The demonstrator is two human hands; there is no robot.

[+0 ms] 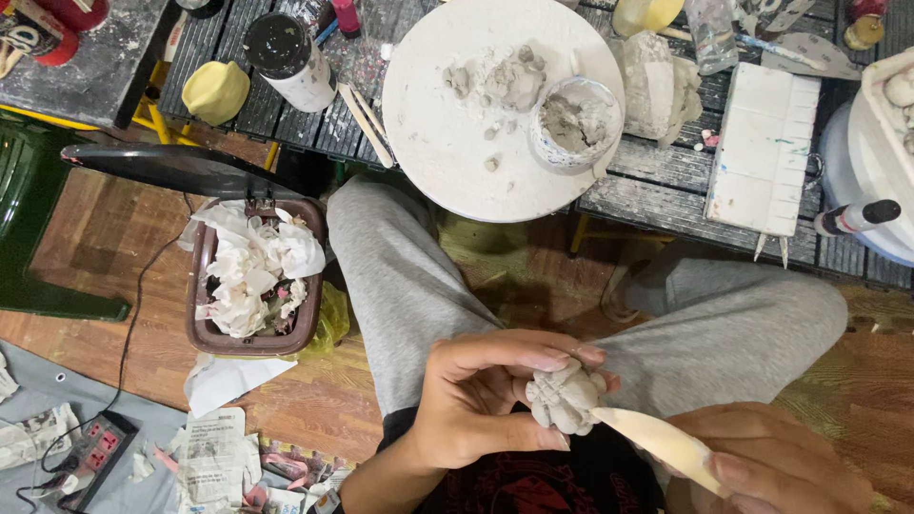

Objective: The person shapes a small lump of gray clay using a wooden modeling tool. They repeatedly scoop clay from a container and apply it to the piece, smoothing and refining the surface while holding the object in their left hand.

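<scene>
A paint-stained slatted table [666,181] stands over a wooden floor [105,247], bearing a round white board [438,143]. The left hand [476,400] curls around a small grey clay figure [564,395] above the lap. The right hand [771,466] pinches a pale wooden modelling tool [657,440], its tip touching the clay.

Shown: two hands, left [476,400] and right [771,466]; one clay figure [564,398]; one wooden tool [662,440]; one round board [476,124]; one waste bin [249,276].
</scene>
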